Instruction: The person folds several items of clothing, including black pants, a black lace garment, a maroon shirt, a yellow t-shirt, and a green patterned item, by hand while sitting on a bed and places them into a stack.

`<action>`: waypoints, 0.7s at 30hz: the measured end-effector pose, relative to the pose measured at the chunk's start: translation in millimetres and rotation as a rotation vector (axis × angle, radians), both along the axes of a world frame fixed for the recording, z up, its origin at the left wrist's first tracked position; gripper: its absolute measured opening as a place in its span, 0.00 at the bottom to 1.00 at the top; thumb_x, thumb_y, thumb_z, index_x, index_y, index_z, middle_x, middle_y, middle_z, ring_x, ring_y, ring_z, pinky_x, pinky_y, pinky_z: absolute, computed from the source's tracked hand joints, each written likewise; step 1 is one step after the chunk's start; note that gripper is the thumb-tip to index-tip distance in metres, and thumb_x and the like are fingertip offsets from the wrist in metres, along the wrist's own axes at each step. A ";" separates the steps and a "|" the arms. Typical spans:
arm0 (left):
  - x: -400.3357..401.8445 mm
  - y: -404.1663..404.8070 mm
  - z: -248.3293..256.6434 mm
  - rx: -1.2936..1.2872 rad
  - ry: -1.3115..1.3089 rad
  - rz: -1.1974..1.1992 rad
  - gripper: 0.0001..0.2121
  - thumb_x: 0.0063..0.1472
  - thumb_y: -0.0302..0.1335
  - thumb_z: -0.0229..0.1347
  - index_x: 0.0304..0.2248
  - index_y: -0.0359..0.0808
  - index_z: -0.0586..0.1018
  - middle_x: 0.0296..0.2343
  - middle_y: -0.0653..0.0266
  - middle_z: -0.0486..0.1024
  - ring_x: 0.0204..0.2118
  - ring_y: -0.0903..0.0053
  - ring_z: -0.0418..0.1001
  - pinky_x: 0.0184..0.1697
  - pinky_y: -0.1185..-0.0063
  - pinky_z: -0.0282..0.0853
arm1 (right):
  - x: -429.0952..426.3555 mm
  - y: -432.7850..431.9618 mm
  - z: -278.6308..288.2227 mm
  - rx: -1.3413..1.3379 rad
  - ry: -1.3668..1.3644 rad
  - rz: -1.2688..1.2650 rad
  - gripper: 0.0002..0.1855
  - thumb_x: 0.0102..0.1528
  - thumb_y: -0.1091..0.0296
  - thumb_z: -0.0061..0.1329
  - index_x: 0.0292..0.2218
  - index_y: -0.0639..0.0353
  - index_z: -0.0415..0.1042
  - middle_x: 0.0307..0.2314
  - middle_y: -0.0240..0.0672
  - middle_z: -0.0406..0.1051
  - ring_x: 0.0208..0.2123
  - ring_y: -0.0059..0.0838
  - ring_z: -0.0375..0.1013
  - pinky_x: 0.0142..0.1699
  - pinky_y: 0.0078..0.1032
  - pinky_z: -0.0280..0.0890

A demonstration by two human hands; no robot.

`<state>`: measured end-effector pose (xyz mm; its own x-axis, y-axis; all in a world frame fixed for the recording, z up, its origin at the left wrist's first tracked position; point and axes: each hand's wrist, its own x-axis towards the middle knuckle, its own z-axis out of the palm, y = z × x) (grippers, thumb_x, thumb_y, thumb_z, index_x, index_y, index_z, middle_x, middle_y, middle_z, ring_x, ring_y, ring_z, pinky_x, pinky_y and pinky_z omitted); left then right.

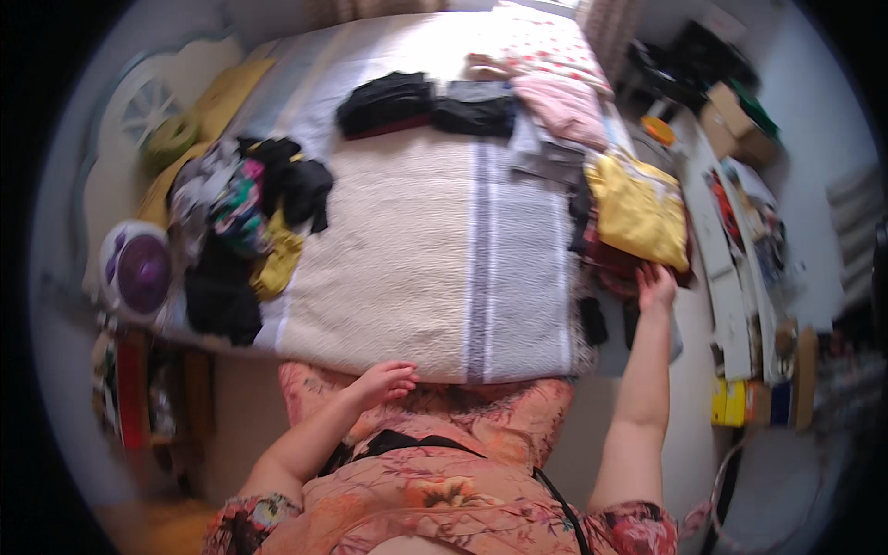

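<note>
My right hand reaches out to the right, its fingertips at the lower edge of a folded yellow garment. Its fingers are extended, and no grip on the cloth shows. Beneath the yellow garment lies dark red cloth, partly covered. My left hand hovers over my lap by the near edge of the bed, loosely curved and holding nothing. A cream, grey-striped bedspread stretches before me. Across it, on the left, sprawls a loose heap of clothes with black garments, a multicoloured floral piece and a crumpled yellow garment.
Toward the far side sit folded black clothes, a grey-and-black stack, a pink folded item and white bedding with red spots. A white-and-purple fan stands left. White furniture and a cardboard box line the right.
</note>
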<state>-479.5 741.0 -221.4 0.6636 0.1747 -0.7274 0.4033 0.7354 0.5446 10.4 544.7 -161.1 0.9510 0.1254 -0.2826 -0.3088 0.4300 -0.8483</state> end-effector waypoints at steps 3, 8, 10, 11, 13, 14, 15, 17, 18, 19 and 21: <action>-8.0 -0.9 -9.7 -0.006 0.001 0.025 0.14 0.54 0.30 0.47 0.40 0.37 0.65 0.30 0.69 0.68 0.28 0.86 0.67 0.31 0.86 0.65 | -43.7 10.6 -23.1 -0.128 0.028 -0.010 0.15 0.47 0.75 0.38 0.39 0.56 0.57 0.30 0.37 0.64 0.28 0.28 0.66 0.30 0.23 0.65; -20.5 17.6 -32.7 0.125 0.041 0.143 0.14 0.53 0.29 0.48 0.40 0.37 0.65 0.27 0.70 0.67 0.26 0.87 0.65 0.27 0.88 0.63 | -143.9 83.8 -86.6 -0.447 -0.093 0.743 0.20 0.45 0.69 0.44 0.41 0.57 0.57 0.25 0.36 0.65 0.27 0.25 0.66 0.29 0.24 0.64; -30.0 41.2 -44.0 0.319 0.051 0.204 0.16 0.50 0.27 0.51 0.40 0.35 0.65 0.25 0.69 0.67 0.23 0.87 0.64 0.23 0.89 0.62 | -189.2 113.4 -99.9 -0.806 -0.474 1.115 0.28 0.42 0.64 0.48 0.44 0.59 0.55 0.31 0.42 0.65 0.31 0.33 0.66 0.35 0.29 0.63; -36.5 58.4 -49.5 0.450 0.064 0.210 0.18 0.48 0.27 0.52 0.40 0.34 0.65 0.25 0.69 0.66 0.23 0.85 0.64 0.23 0.88 0.62 | -209.6 126.5 -102.0 -1.123 -0.789 1.267 0.32 0.40 0.61 0.50 0.45 0.61 0.53 0.35 0.47 0.63 0.34 0.39 0.66 0.39 0.31 0.62; -53.4 106.1 -57.3 0.813 0.136 0.249 0.24 0.44 0.29 0.55 0.42 0.33 0.63 0.26 0.65 0.67 0.22 0.79 0.65 0.24 0.84 0.63 | -245.7 137.3 -96.3 -1.472 -1.107 1.433 0.43 0.35 0.55 0.55 0.48 0.62 0.49 0.44 0.57 0.52 0.44 0.50 0.58 0.48 0.33 0.54; -65.9 134.6 -57.5 0.966 0.259 0.176 0.25 0.42 0.30 0.55 0.42 0.33 0.63 0.29 0.61 0.67 0.26 0.75 0.66 0.28 0.81 0.64 | -256.9 141.5 -90.4 -1.547 -0.983 1.508 0.49 0.31 0.52 0.57 0.50 0.61 0.46 0.48 0.60 0.44 0.49 0.53 0.48 0.51 0.34 0.49; -78.9 163.7 -55.4 1.065 0.410 0.091 0.27 0.40 0.31 0.56 0.42 0.33 0.63 0.32 0.56 0.67 0.30 0.70 0.67 0.33 0.78 0.64 | -266.9 144.0 -84.9 -1.643 -0.959 1.524 0.54 0.28 0.51 0.59 0.51 0.63 0.43 0.49 0.60 0.41 0.51 0.53 0.44 0.53 0.34 0.47; -101.5 206.8 -46.7 1.470 0.694 0.061 0.27 0.40 0.32 0.55 0.43 0.37 0.64 0.39 0.52 0.62 0.41 0.65 0.63 0.43 0.75 0.60 | -278.6 149.9 -75.3 -1.767 -0.935 1.533 0.57 0.26 0.54 0.60 0.51 0.64 0.39 0.49 0.60 0.39 0.52 0.53 0.42 0.53 0.36 0.46; -111.3 229.3 -37.5 1.402 0.795 0.064 0.27 0.41 0.32 0.54 0.44 0.40 0.64 0.42 0.54 0.59 0.44 0.64 0.59 0.46 0.74 0.57 | -283.5 152.9 -73.0 -1.778 -0.910 1.547 0.57 0.26 0.54 0.60 0.51 0.64 0.39 0.49 0.60 0.39 0.52 0.53 0.42 0.53 0.36 0.46; -117.3 248.1 -27.1 1.305 0.899 0.051 0.26 0.41 0.31 0.53 0.44 0.42 0.64 0.45 0.55 0.56 0.48 0.63 0.55 0.49 0.74 0.54 | -287.1 155.1 -71.7 -1.804 -0.903 1.531 0.58 0.26 0.55 0.60 0.51 0.64 0.38 0.50 0.59 0.38 0.52 0.53 0.41 0.53 0.38 0.45; -115.3 272.0 -10.2 1.247 1.011 0.197 0.25 0.42 0.30 0.52 0.45 0.47 0.64 0.49 0.60 0.50 0.49 0.65 0.53 0.48 0.73 0.55 | -291.2 161.4 -73.9 -1.836 -0.895 1.511 0.58 0.26 0.56 0.61 0.52 0.64 0.38 0.50 0.59 0.37 0.52 0.53 0.40 0.53 0.40 0.45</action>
<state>-594.8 1012.9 -231.6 -0.0767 0.9810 -0.1782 0.9073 0.1428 0.3956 -280.8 706.1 -235.0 0.4159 0.6791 -0.6049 0.8499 -0.5269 -0.0072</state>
